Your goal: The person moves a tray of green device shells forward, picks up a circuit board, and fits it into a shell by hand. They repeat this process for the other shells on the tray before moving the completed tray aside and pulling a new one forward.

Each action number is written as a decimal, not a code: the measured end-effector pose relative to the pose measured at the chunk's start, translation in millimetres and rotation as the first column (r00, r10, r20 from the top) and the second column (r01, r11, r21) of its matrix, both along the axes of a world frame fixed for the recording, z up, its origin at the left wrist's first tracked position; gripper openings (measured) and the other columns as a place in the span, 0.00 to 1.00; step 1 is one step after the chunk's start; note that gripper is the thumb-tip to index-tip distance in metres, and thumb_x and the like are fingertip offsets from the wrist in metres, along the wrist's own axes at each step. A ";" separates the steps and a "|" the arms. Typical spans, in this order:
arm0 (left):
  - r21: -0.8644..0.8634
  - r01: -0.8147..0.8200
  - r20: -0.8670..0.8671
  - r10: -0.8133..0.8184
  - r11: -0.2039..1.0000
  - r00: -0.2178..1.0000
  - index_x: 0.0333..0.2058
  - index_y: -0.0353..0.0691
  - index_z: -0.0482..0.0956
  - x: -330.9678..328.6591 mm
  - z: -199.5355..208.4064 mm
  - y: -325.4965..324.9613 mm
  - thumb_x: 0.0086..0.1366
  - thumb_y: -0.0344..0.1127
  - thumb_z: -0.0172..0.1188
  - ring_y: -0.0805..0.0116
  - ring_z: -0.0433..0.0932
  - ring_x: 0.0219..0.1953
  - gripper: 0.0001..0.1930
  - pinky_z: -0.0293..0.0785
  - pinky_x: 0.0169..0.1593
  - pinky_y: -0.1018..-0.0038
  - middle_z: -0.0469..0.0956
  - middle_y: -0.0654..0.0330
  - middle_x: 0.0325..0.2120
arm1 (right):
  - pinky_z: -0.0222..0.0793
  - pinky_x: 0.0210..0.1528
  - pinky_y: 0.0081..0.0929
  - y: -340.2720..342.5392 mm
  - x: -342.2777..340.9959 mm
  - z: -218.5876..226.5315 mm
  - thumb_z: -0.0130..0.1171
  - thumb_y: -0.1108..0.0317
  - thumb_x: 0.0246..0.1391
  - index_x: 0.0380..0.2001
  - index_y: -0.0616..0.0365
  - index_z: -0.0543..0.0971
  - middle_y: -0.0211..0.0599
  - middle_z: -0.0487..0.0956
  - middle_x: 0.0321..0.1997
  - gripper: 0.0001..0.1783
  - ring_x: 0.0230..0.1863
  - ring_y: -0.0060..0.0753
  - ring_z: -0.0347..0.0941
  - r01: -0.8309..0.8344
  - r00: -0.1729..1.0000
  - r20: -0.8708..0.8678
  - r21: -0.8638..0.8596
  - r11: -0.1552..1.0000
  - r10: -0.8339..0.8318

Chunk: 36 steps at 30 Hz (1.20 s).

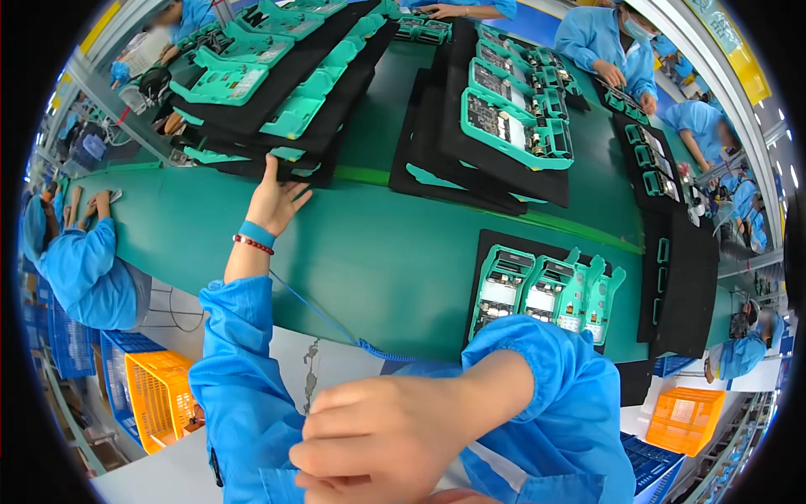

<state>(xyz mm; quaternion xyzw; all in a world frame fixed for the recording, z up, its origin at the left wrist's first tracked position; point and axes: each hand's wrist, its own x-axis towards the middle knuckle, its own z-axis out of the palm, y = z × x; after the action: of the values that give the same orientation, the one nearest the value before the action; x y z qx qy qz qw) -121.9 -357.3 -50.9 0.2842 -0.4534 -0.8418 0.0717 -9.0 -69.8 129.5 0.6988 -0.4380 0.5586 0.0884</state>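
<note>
One long green conveyor surface (395,252) spans the view, carrying stacked black foam trays. Largest stack: far-left trays (277,126) loaded with teal plastic housing shells (222,84). Second stack, centre-right (504,160), holds teal housings with circuit boards fitted. Nearest single black tray (491,252), just ahead of the right sleeve, carries four partly assembled teal units (546,290); these sit untouched. Left hand (273,202): fingers spread, fingertips on the near edge of the far-left stack, a blue wrist strap (256,233) with a coiled lead on the wrist. Right hand (378,437): loosely curled near the blue smock, apparently empty; the grip cannot be confirmed. Judgement: fetching a tray, early; nothing lifted yet.
</note>
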 end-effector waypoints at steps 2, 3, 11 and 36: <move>-0.052 0.077 -0.009 -0.077 0.996 0.997 0.68 0.24 0.48 -4.2 -4.6 -3.0 0.69 0.67 0.47 0.44 0.62 0.65 0.49 0.63 0.68 0.54 0.58 0.36 0.63 | 0.65 0.22 0.28 6.8 0.9 2.1 0.66 0.67 0.46 0.31 0.49 0.73 0.30 0.71 0.30 0.11 0.25 0.28 0.70 0.015 1.000 -0.002 -0.024 1.000 -0.015; -0.076 0.053 0.011 -0.053 0.996 0.999 0.68 0.24 0.47 -6.9 0.7 4.3 0.70 0.67 0.46 0.43 0.62 0.66 0.49 0.64 0.67 0.55 0.58 0.35 0.63 | 0.63 0.21 0.27 12.1 2.8 2.3 0.63 0.71 0.47 0.30 0.49 0.73 0.30 0.71 0.30 0.08 0.24 0.27 0.69 0.045 0.999 -0.003 -0.046 0.998 -0.045; -0.388 0.305 0.279 -0.205 0.870 0.938 0.63 0.25 0.61 -29.5 3.5 21.3 0.63 0.80 0.30 0.52 0.79 0.54 0.56 0.72 0.59 0.62 0.78 0.43 0.51 | 0.64 0.24 0.21 44.5 20.5 -16.3 0.59 0.74 0.44 0.29 0.47 0.73 0.33 0.73 0.32 0.09 0.23 0.28 0.67 0.203 0.970 -0.104 -0.171 0.964 -0.222; -0.716 0.471 -0.017 -0.687 0.516 0.726 0.38 0.31 0.79 131.7 40.6 285.8 0.69 0.26 0.57 0.74 0.79 0.33 0.05 0.74 0.40 0.78 0.79 0.60 0.30 | 0.68 0.31 0.14 478.0 10.8 -137.0 0.65 0.69 0.59 0.43 0.61 0.71 0.31 0.75 0.33 0.15 0.31 0.16 0.73 0.805 -0.509 0.356 0.520 -0.287 -0.784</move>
<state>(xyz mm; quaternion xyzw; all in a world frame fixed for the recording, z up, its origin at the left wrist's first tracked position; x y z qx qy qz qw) 9.9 -71.5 -10.3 -0.0621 -0.7752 -0.6264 -0.0527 1.8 408.3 -7.5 -0.1930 -0.7981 0.4457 0.3566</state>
